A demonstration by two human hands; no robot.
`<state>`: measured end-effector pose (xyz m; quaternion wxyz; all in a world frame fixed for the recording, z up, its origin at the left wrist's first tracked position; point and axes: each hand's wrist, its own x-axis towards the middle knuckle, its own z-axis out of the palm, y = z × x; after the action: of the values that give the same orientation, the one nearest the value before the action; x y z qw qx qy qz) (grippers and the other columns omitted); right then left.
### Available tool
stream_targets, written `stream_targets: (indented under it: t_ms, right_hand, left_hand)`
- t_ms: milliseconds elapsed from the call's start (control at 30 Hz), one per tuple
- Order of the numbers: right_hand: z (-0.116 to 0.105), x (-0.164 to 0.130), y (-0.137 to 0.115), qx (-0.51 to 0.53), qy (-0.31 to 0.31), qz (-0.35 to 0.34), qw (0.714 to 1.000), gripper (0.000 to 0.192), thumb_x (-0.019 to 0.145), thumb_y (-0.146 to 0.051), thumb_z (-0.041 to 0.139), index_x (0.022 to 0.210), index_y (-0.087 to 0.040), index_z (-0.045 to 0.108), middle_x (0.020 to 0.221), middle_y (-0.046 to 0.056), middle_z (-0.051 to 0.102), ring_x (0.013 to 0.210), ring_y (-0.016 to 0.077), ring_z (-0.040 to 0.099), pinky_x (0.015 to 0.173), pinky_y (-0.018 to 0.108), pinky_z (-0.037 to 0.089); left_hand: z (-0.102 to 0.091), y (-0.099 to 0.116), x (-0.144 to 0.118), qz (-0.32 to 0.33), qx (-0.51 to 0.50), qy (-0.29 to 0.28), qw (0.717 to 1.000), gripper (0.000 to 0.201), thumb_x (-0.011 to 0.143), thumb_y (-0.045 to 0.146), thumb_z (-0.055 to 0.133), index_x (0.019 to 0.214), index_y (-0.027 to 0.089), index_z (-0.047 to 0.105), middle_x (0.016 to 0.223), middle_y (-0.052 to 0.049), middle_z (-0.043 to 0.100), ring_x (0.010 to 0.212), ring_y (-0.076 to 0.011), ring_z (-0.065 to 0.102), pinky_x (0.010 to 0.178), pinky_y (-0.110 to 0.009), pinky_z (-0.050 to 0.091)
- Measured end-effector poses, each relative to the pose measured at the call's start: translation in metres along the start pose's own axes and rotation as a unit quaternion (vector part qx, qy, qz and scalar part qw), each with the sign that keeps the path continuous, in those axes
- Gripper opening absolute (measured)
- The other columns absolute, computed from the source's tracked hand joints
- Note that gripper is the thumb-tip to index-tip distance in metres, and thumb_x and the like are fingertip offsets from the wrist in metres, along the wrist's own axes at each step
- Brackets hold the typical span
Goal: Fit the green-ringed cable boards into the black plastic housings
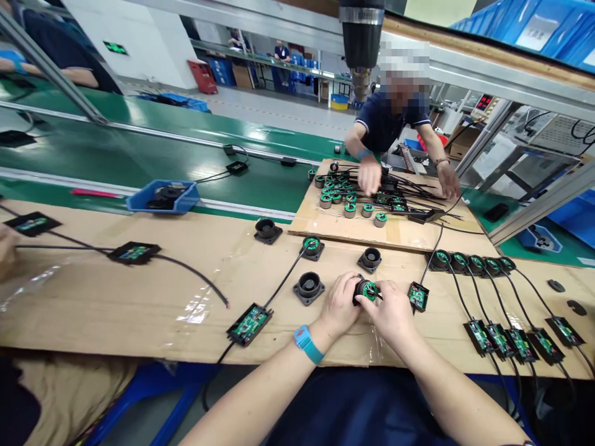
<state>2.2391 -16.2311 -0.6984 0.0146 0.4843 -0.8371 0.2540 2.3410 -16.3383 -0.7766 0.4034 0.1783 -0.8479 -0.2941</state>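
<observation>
blue bin (183,199) holds black housings; both hands, left hand (341,303) and right hand (393,313), together clamped on green-board housing (367,290), cardboard-covered bench (116,297), factory floor.

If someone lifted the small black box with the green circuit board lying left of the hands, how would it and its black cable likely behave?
The small black box with the green circuit board looks thin and open-topped, so probably light. Its black cable curves loosely to a round black housing, so it likely flops and drags that housing along. The exposed board may be fragile.
</observation>
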Motion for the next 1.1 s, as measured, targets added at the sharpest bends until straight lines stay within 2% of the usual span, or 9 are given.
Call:
stream_targets:
  t_ms: [100, 233, 467, 533, 667, 767, 900, 1033, 1100]
  right_hand:
    - [0.005, 0.002, -0.004, -0.027, -0.007, 0.018, 0.999, 0.035, 0.082, -0.048, 0.075, 0.092, -0.016, 0.064, 0.087, 0.009, 0.066, 0.081, 0.0257, 0.066, 0.073, 0.036, 0.054]
    - [0.006, 0.007, -0.004, -0.015, -0.028, 0.005, 0.999, 0.036, 0.081, -0.049, 0.076, 0.091, -0.016, 0.064, 0.091, 0.011, 0.065, 0.084, 0.0256, 0.065, 0.076, 0.037, 0.055]
    - [-0.015, -0.006, 0.028, 0.122, -0.107, -0.006, 0.987, 0.062, 0.078, -0.038, 0.080, 0.132, -0.020, 0.055, 0.111, 0.010, 0.066, 0.079, 0.0190, 0.065, 0.080, 0.037, 0.058]
    - [-0.015, -0.007, 0.030, 0.124, -0.127, -0.022, 0.984, 0.064, 0.080, -0.036, 0.078, 0.137, -0.020, 0.052, 0.126, 0.013, 0.062, 0.091, 0.0209, 0.066, 0.088, 0.040, 0.057]
    - [0.004, 0.009, 0.019, 0.111, -0.150, -0.090, 0.978, 0.058, 0.085, -0.034, 0.072, 0.137, -0.018, 0.052, 0.144, 0.016, 0.050, 0.127, 0.0275, 0.056, 0.107, 0.044, 0.049]
    - [0.023, 0.025, 0.013, 0.085, -0.150, -0.103, 0.980, 0.041, 0.087, -0.027, 0.067, 0.127, -0.018, 0.060, 0.132, 0.014, 0.060, 0.119, 0.0261, 0.061, 0.102, 0.043, 0.052]
    - [0.031, 0.035, 0.019, 0.065, -0.099, -0.155, 0.981, 0.029, 0.091, -0.033, 0.064, 0.115, -0.017, 0.066, 0.115, 0.013, 0.068, 0.104, 0.0244, 0.068, 0.093, 0.040, 0.057]
    - [0.027, 0.030, 0.032, 0.051, 0.066, -0.174, 0.981, 0.039, 0.089, -0.045, 0.065, 0.115, -0.016, 0.068, 0.121, 0.016, 0.068, 0.103, 0.0261, 0.070, 0.091, 0.040, 0.058]
    - [0.025, 0.024, 0.036, 0.047, 0.079, -0.171, 0.981, 0.039, 0.091, -0.050, 0.060, 0.108, -0.016, 0.071, 0.115, 0.015, 0.071, 0.096, 0.0259, 0.072, 0.086, 0.039, 0.060]
  left_hand:
    - [0.002, -0.001, 0.000, -0.005, -0.002, 0.015, 1.000, 0.033, 0.085, 0.009, 0.057, 0.117, 0.018, 0.053, 0.121, -0.013, 0.059, 0.116, -0.0250, 0.058, 0.102, -0.046, 0.054]
    - [0.001, -0.001, 0.001, -0.018, -0.024, -0.009, 1.000, 0.038, 0.082, 0.006, 0.057, 0.117, 0.019, 0.054, 0.121, -0.012, 0.059, 0.117, -0.0255, 0.057, 0.104, -0.047, 0.052]
    - [-0.007, 0.004, 0.009, -0.115, -0.080, -0.031, 0.990, 0.041, 0.078, 0.020, 0.076, 0.113, 0.021, 0.055, 0.112, -0.007, 0.062, 0.108, -0.0247, 0.061, 0.097, -0.044, 0.053]
    - [-0.007, 0.002, 0.010, -0.130, -0.072, -0.047, 0.988, 0.041, 0.077, 0.021, 0.077, 0.112, 0.021, 0.056, 0.110, -0.007, 0.064, 0.107, -0.0255, 0.062, 0.096, -0.045, 0.052]
    - [-0.007, -0.005, 0.005, -0.129, -0.081, -0.074, 0.986, 0.051, 0.077, 0.017, 0.074, 0.124, 0.020, 0.053, 0.122, -0.011, 0.064, 0.116, -0.0276, 0.061, 0.103, -0.050, 0.049]
    - [-0.013, -0.004, -0.003, -0.138, -0.122, -0.100, 0.978, 0.074, 0.078, 0.016, 0.073, 0.144, 0.020, 0.039, 0.140, -0.016, 0.055, 0.129, -0.0291, 0.055, 0.110, -0.052, 0.046]
    - [-0.027, 0.007, -0.018, -0.122, -0.123, -0.104, 0.979, 0.105, 0.074, 0.031, 0.082, 0.156, 0.022, 0.017, 0.154, -0.020, 0.040, 0.143, -0.0337, 0.042, 0.116, -0.058, 0.041]
    - [-0.039, 0.018, -0.035, -0.048, -0.060, -0.010, 0.997, 0.091, 0.085, 0.034, 0.072, 0.156, 0.019, 0.016, 0.157, -0.022, 0.034, 0.148, -0.0346, 0.034, 0.118, -0.060, 0.038]
    - [-0.044, 0.024, -0.043, -0.025, -0.049, 0.050, 0.997, 0.081, 0.089, 0.033, 0.066, 0.154, 0.018, 0.020, 0.155, -0.023, 0.035, 0.147, -0.0349, 0.034, 0.116, -0.061, 0.040]
